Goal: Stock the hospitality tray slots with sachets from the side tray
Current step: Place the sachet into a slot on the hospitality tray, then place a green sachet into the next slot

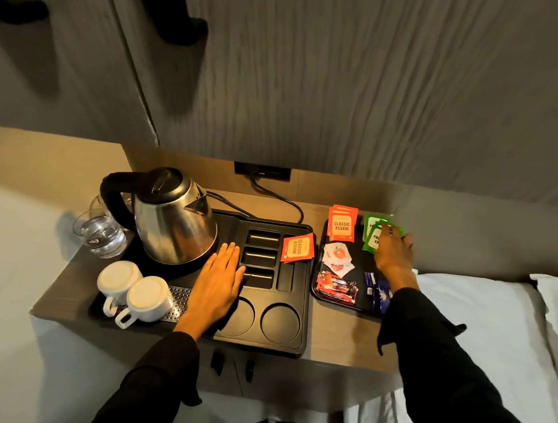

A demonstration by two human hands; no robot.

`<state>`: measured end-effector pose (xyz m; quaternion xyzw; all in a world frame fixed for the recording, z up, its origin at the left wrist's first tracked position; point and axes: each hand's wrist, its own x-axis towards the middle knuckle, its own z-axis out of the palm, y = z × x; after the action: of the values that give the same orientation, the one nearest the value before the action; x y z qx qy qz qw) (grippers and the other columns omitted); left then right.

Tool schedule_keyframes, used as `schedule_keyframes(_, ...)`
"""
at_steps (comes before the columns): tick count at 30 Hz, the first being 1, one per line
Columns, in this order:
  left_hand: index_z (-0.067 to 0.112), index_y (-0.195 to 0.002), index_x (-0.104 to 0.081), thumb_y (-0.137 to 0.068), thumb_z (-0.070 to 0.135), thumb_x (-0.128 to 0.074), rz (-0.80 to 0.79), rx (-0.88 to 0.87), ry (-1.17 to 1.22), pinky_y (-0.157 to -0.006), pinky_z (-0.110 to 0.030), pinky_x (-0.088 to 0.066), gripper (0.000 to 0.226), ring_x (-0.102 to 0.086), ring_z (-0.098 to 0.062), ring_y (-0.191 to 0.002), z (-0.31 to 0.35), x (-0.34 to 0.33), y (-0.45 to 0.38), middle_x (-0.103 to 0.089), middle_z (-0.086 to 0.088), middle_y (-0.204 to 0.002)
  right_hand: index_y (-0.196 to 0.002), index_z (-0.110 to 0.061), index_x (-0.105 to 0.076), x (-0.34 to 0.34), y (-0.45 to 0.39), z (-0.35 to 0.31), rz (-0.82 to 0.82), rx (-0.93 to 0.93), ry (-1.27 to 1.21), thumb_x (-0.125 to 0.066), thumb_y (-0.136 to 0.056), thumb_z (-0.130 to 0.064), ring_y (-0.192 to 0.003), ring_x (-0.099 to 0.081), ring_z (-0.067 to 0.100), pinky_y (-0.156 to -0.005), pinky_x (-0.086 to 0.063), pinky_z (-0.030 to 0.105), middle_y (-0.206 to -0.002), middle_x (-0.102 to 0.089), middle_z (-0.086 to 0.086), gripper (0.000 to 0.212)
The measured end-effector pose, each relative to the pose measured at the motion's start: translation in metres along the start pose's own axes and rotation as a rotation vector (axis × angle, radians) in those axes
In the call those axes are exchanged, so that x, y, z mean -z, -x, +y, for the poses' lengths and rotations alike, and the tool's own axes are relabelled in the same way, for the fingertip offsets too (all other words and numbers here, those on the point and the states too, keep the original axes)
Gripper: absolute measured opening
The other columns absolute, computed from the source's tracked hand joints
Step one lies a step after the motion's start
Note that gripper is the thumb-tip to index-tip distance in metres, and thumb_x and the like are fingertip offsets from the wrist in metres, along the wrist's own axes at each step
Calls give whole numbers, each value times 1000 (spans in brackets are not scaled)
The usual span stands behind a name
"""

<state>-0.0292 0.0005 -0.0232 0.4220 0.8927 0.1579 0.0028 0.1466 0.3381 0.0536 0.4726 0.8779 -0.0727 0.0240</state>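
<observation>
The black hospitality tray (pixel 291 342) lies on a wooden shelf, with rectangular slots (pixel 260 257) in its middle. An orange Classic Assam sachet (pixel 298 247) leans in the slot at the tray's right. My left hand (pixel 218 280) rests flat on the tray, fingers together, holding nothing. To the right stands the small black side tray (pixel 315 285) with orange Assam sachets (pixel 341 223), green sachets (pixel 371 233), white sachets with a red fruit (pixel 336 257), red sachets (pixel 337 286) and blue sachets (pixel 379 290). My right hand (pixel 395 254) lies on the green sachets, fingers spread over them.
A steel kettle (pixel 173 217) sits at the tray's back left, its cord running to a wall socket (pixel 262 170). Two upturned white cups (pixel 134 292) stand on the tray's front left. Water glasses (pixel 100 232) are left of the kettle. A white bed (pixel 485 336) lies at right.
</observation>
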Motion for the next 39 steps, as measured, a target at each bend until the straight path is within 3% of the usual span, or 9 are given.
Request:
schedule_keyframes(6,8,-158,-21,-109,35,-31,17,-2,5,-123,-36,-11,56,-20,-25,-155,0,1,0,-27,-13,-166,-147,-7,-44,7,-5,1,25,34,118,-66,-94,-15,-136,-39,39,-110,-40,48,-148,-41,19,58)
schedule_keyframes(10,9,-157,-23,-109,34,-33,27,-2,12,-123,-36,-13,56,-23,-25,-155,1,1,0,-29,-13,-165,-150,-8,-38,11,-4,-1,-20,32,67,-61,-96,-13,-139,-41,39,-111,-40,54,-150,-45,19,59)
schedule_keyframes(15,9,-158,-22,-109,35,-32,21,6,20,-123,-35,-11,56,-21,-25,-155,2,3,0,-28,-13,-166,-146,-6,-37,30,16,-21,-102,-50,-464,-58,-99,-14,-127,-57,38,-95,-48,44,-140,-57,20,52)
schedule_keyframes(19,9,-158,-23,-109,36,-31,16,4,24,-124,-37,-14,56,-20,-25,-155,4,5,1,-28,-13,-166,-135,-5,-46,23,66,-63,-363,-138,-969,-64,-96,-9,-90,-67,17,-63,-52,26,-131,-64,16,43)
schedule_keyframes(22,10,-158,-21,-109,37,-30,1,11,48,-125,-38,-15,57,-18,-24,-156,5,7,0,-26,-11,-166,-149,-3,-26,-4,94,-98,-490,-176,-960,-61,-98,-6,-106,-64,23,-75,-53,29,-136,-58,19,62)
schedule_keyframes(24,10,-158,-20,-109,38,-29,-1,13,48,-125,-38,-14,57,-18,-23,-156,5,8,0,-25,-11,-167,-150,-5,-18,-20,106,-119,-413,-205,-899,-62,-97,-7,-121,-62,32,-89,-55,38,-135,-57,20,69)
schedule_keyframes(28,10,-158,-22,-109,37,-29,-10,19,39,-126,-39,-16,57,-18,-24,-156,5,9,1,-27,-12,-166,-145,-6,-29,-40,125,-148,-90,-205,-636,-72,-89,-23,-131,-55,35,-108,-44,53,-135,-60,16,72)
schedule_keyframes(34,11,-158,-23,-109,38,-29,-17,21,33,-125,-39,-17,56,-19,-24,-156,5,7,0,-28,-11,-166,-150,-6,-32,-50,139,-158,-5,-79,-336,-53,-98,-44,-134,-47,33,-106,-41,48,-144,-50,17,68)
schedule_keyframes(39,10,-157,-25,-109,38,-30,-19,18,40,-125,-40,-18,56,-19,-24,-156,4,8,0,-30,-11,-165,-149,-13,-43,-40,125,-112,99,14,-297,-59,-98,-29,-133,-47,33,-103,-50,45,-145,-45,17,56)
